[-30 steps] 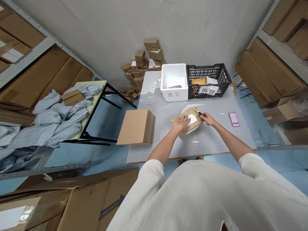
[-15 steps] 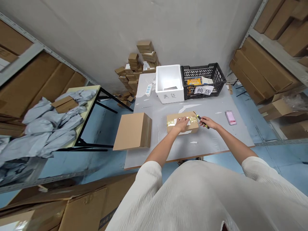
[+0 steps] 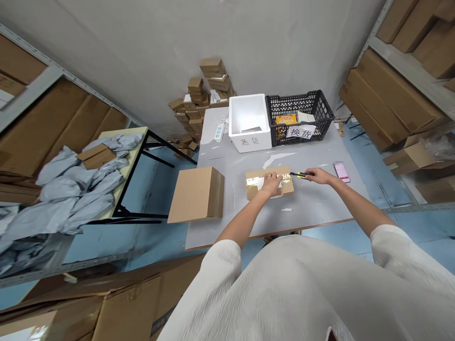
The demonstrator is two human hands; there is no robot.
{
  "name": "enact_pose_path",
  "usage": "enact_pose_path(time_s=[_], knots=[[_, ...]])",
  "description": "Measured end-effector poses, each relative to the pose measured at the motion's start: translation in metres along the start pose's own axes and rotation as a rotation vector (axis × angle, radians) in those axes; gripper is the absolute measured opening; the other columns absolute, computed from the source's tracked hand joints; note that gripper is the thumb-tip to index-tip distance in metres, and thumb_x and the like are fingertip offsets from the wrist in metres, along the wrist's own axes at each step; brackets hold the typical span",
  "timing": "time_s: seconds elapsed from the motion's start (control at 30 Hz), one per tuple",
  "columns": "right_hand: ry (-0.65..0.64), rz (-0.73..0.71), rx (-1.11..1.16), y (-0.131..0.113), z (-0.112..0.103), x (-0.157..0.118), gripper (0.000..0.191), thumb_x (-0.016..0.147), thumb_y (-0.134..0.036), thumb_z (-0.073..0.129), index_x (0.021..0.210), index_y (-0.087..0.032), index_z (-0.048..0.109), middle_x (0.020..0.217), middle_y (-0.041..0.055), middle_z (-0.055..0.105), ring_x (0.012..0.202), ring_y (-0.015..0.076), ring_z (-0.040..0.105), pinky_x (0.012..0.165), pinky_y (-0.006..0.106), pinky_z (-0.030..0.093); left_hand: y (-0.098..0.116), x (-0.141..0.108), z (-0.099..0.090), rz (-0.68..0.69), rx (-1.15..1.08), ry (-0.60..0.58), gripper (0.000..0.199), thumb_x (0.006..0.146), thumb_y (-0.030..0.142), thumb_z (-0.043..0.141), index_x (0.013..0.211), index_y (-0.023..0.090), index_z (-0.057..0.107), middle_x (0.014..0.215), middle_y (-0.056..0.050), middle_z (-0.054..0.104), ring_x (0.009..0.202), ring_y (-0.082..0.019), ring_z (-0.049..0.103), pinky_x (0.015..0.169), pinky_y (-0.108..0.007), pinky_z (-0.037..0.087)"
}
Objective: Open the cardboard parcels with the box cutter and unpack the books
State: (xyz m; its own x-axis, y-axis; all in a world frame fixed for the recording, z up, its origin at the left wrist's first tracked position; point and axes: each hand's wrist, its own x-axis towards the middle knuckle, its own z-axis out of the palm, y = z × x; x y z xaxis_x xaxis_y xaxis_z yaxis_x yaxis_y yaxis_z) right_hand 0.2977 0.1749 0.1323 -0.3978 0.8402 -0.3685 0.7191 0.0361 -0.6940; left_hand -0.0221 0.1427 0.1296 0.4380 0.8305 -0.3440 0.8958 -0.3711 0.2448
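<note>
A small taped cardboard box (image 3: pixel 251 191) with a white label lies on the grey table (image 3: pixel 234 222). My left hand (image 3: pixel 271 183) rests on top of it, fingers spread over the label and the shiny tape. In my right hand (image 3: pixel 317 175) is a yellow-and-black utility knife (image 3: pixel 300 175). Its tip points left, at the right end of the box; whether it touches the cardboard I cannot tell. A larger closed carton (image 3: pixel 192 193) stands at the table's left edge.
A white foam box (image 3: pixel 250 142) and a black plastic crate (image 3: pixel 322 118) with small packages stand at the table's back. A phone (image 3: pixel 341 171) lies to the right, a power strip (image 3: pixel 219 133) at the back left. Grey mailing bags (image 3: pixel 67 184) cover the left side table.
My right hand has moved right and slightly up with the knife, which has turned from a slant to nearly level. My left hand stays on the box.
</note>
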Motion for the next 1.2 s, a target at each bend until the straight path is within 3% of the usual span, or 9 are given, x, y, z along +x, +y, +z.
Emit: enact_pose_path(time_s=[0.23,0.5,0.6,0.8,1.0,1.13,1.2], knots=[[0.021,-0.123,-0.486,-0.005,-0.01,0.015,0.041,0.11,-0.036,0.048,0.136,-0.026,0.078,0.129,0.0113,0.08,0.114,0.0302,0.071,0.093,0.036,0.049,-0.004,0.0,0.008,0.032,-0.035,0.022,0.069,0.081,0.038,0.094,0.139,0.026,0.059,0.145,-0.017,0.055,0.14,-0.04,0.051,0.121,-0.053,0.034],[-0.003,-0.173,-0.672,-0.018,-0.002,0.035,0.041,0.111,-0.034,0.047,0.138,-0.028,0.077,0.126,0.0176,0.076,0.121,0.035,0.065,0.104,0.045,0.04,-0.008,0.0,0.011,0.039,-0.03,0.032,0.071,0.08,0.041,0.093,0.141,0.028,0.059,0.145,-0.015,0.055,0.139,-0.039,0.051,0.121,-0.051,0.035],[-0.014,-0.139,-0.616,-0.016,0.0,0.038,0.043,0.108,-0.033,0.046,0.137,-0.028,0.077,0.125,0.0171,0.076,0.118,0.0346,0.065,0.102,0.044,0.041,-0.009,0.0,0.01,0.041,-0.034,0.033,0.071,0.08,0.042,0.093,0.142,0.027,0.059,0.145,-0.015,0.056,0.139,-0.039,0.051,0.121,-0.051,0.036],[-0.273,0.035,-0.234,0.0,-0.004,0.033,0.035,0.1,-0.048,0.056,0.112,-0.024,0.08,0.097,0.0059,0.076,0.086,0.0234,0.063,0.077,0.032,0.045,-0.009,-0.002,0.007,0.052,-0.031,0.031,0.07,0.082,0.045,0.092,0.142,0.027,0.06,0.142,-0.015,0.058,0.137,-0.038,0.053,0.122,-0.05,0.037],[-0.326,0.146,-0.032,0.008,0.001,0.014,0.037,0.09,-0.055,0.069,0.108,-0.024,0.079,0.083,0.0026,0.07,0.068,0.0174,0.055,0.062,0.029,0.041,-0.012,0.0,0.009,0.055,-0.063,0.056,0.073,0.079,0.044,0.094,0.142,0.026,0.061,0.142,-0.016,0.059,0.137,-0.039,0.053,0.12,-0.049,0.041],[-0.234,0.17,0.045,0.01,-0.002,0.005,0.034,0.092,-0.056,0.072,0.1,-0.022,0.073,0.082,0.0035,0.071,0.068,0.0165,0.059,0.058,0.026,0.044,-0.015,-0.003,0.013,0.069,-0.118,0.106,0.073,0.08,0.044,0.093,0.144,0.027,0.062,0.142,-0.015,0.06,0.139,-0.039,0.054,0.123,-0.05,0.04],[-0.166,0.205,0.121,0.009,-0.005,0.001,0.035,0.094,-0.056,0.073,0.1,-0.022,0.069,0.087,0.0051,0.074,0.069,0.0166,0.064,0.058,0.025,0.047,-0.015,-0.003,0.013,0.048,-0.169,0.156,0.066,0.09,0.048,0.083,0.148,0.027,0.059,0.144,-0.014,0.06,0.139,-0.038,0.054,0.123,-0.05,0.041]])
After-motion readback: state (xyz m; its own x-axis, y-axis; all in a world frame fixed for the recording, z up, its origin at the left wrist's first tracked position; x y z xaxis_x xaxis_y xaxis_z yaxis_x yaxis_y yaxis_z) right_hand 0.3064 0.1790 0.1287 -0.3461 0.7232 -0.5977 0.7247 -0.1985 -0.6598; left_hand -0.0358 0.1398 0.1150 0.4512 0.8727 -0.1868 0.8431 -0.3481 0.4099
